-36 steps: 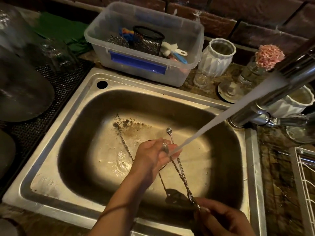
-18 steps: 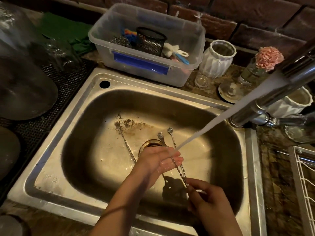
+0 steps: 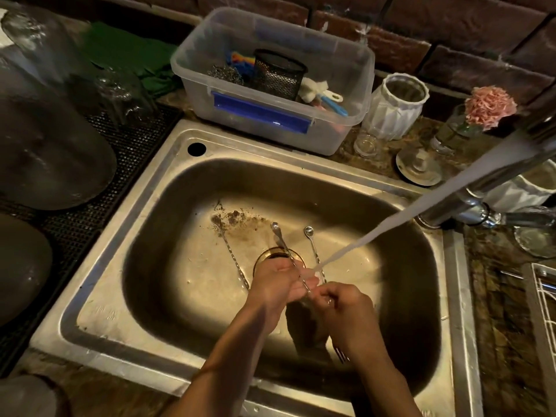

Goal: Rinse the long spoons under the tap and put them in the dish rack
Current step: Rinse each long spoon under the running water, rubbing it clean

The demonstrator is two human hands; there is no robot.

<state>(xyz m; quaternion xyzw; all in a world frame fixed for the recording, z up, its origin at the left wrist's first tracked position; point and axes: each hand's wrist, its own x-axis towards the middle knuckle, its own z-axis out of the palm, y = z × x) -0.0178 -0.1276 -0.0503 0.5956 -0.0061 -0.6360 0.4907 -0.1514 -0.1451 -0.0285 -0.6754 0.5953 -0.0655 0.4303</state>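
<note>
Over the middle of the sink (image 3: 156, 188), the right hand (image 3: 346, 314) pinches two long spoons (image 3: 313, 251); the left hand (image 3: 279, 284) cups their stems with loosely curled fingers under the water stream (image 3: 421, 212).

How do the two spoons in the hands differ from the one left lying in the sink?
The two held spoons are lifted above the basin, pinched between the left hand and right hand; the lone spoon lies flat on the sink floor. The held ones sit in the water stream; the lone one lies away from it, bowl beside brown residue. All three are long, thin and metal, with small bowls.
</note>
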